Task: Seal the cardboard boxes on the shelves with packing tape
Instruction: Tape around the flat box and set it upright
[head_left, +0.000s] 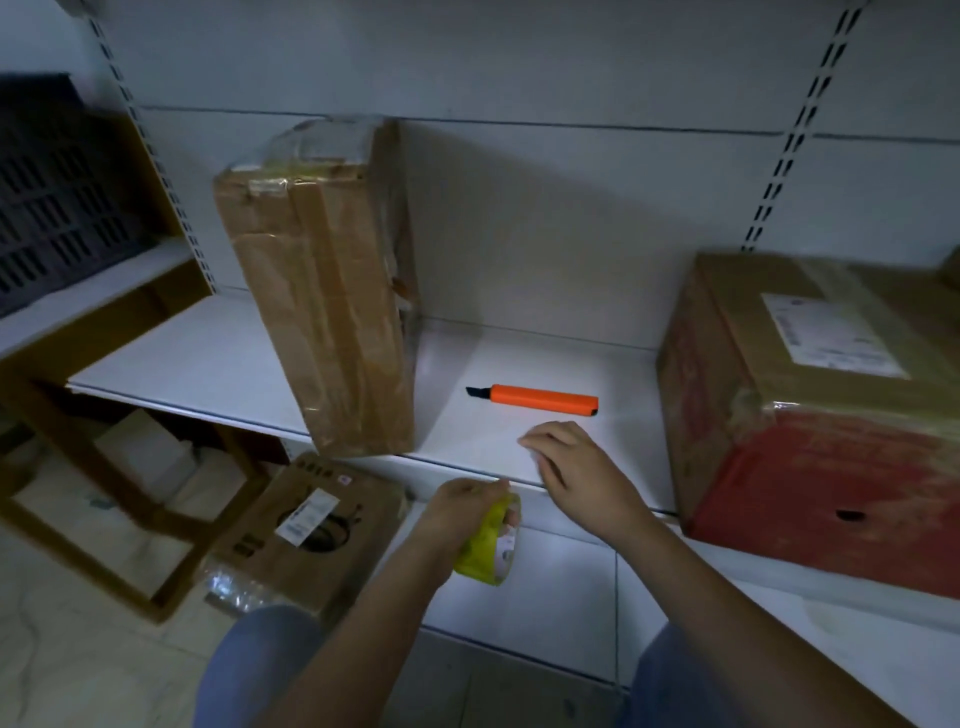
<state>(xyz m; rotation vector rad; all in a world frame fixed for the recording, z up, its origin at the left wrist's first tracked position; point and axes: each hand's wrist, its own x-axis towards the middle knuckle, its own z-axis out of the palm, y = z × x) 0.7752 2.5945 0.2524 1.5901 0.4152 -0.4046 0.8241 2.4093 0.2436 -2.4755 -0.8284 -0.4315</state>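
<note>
The left hand (462, 512) grips a yellow-green roll of packing tape (491, 545) just below the front edge of the white shelf (208, 358), while the right hand (576, 467) lies on that edge just beside it, fingers bent, though whether they pinch the tape's end cannot be told. An orange utility knife (537, 399) lies just beyond the right hand, a tall taped cardboard box (322, 291) stands up and left of the left hand, a red-sided box (810, 410) sits right of the right hand, and another box (306, 530) lies on the floor left of the left hand.

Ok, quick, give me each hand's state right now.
Left hand: fingers curled round the yellow roll of packing tape.
Right hand: holds nothing, fingers loosely bent over the white shelf.
</note>
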